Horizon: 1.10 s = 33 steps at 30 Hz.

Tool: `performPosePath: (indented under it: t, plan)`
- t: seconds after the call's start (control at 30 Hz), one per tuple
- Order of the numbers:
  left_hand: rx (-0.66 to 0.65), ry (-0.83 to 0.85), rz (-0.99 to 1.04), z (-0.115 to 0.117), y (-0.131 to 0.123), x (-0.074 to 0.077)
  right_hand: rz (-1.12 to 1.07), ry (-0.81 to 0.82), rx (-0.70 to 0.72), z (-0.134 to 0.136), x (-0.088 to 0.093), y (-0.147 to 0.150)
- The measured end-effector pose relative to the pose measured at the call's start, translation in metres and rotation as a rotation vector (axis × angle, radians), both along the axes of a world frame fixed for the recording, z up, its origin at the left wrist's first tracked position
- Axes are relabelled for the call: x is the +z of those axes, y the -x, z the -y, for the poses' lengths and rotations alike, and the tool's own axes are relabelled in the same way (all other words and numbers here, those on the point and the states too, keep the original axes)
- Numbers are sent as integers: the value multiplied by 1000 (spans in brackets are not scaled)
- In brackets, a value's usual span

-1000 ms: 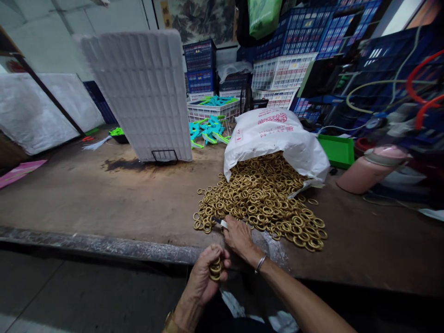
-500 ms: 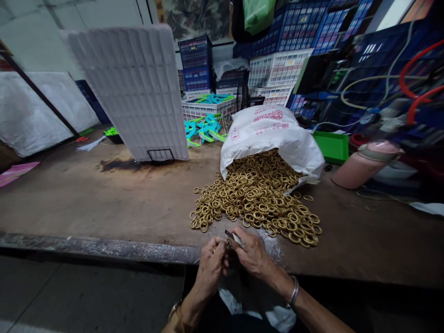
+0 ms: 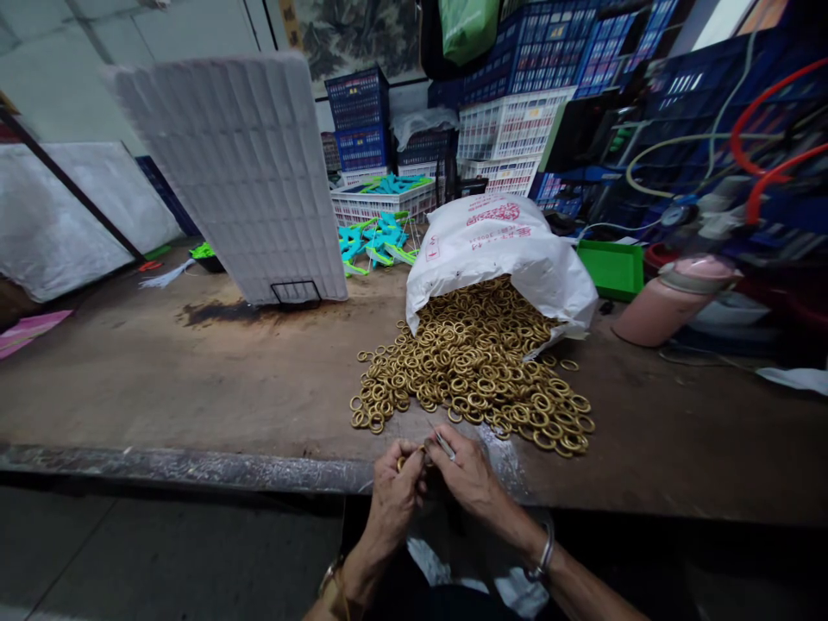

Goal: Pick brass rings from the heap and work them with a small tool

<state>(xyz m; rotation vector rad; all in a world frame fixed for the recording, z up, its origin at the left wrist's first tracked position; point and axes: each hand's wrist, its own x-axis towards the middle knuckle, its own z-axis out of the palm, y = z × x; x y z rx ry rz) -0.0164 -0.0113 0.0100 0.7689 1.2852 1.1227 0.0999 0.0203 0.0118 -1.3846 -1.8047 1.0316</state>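
Note:
At the table's front edge my left hand [image 3: 392, 490] is closed, pinching a gold ring [image 3: 401, 463] that shows partly between its fingers. My right hand [image 3: 467, 470] is closed around a small knife [image 3: 443, 444], its thin blade pointing up and left. The fingertips of both hands meet at the ring. Just beyond them spreads a pile of gold rings [image 3: 472, 371], spilling from the mouth of a white sack [image 3: 498, 241] with red print that lies on its side. My fingers hide most of the held ring and the knife's handle.
On the wooden table [image 3: 161, 379] a white ribbed panel [image 3: 239, 172] stands in a wire holder. Turquoise and green plastic pieces [image 3: 381, 240] lie behind it. To the right are a green tray [image 3: 610, 269] and a pink bottle [image 3: 676, 302]. Stacked crates [image 3: 511, 129] fill the back.
My right hand has turned the knife, so its blade now looks thinner. More of the gold ring shows in my left hand. The view has shifted slightly.

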Motion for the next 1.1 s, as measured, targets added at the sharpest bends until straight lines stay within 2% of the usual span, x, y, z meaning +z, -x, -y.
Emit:
performPosePath:
  t: [0.17,0.27,0.33,0.47,0.63,1.1]
  plan:
    - [-14,-18,-24,0,-2,6,-262,385,19,2,-9,2]
    - [-26,-18,-27,0,-2,6,-350,506,-1,4,-13,2]
    - [-34,9,-17,1,-1,4,-334,476,-32,2,-15,2]
    - [-50,34,-3,1,1,-1,-223,318,-75,-3,-13,0]
    - [-70,28,8,4,3,0,-101,188,-42,-3,-5,0]
    - [-91,-12,271,12,5,-5,-183,202,8,1,-3,-3]
